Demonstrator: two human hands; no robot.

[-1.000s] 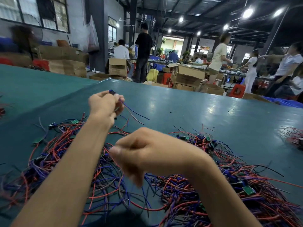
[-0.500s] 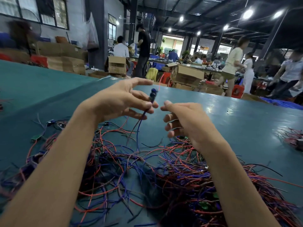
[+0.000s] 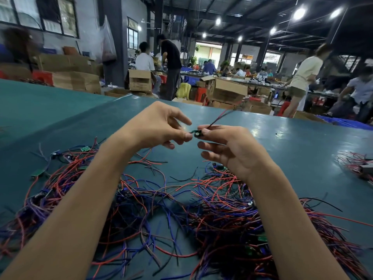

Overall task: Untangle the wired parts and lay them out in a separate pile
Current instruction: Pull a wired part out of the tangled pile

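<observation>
A big tangle of red, blue and black wires with small green circuit boards lies on the teal table in front of me. Above it, my left hand and my right hand meet, both pinching one small wired part, a green board with a dark piece. Its wires stick up and to the right, blurred. A second, smaller bunch of wired parts lies at the table's right edge.
A few loose boards with wires lie at the far left of the tangle. Beyond the table's far edge stand cardboard boxes and several people at other benches.
My left hand lifted a wired part out of the tangle and brought it toward the middle. My right hand rose from the pile and now pinches the same part.
</observation>
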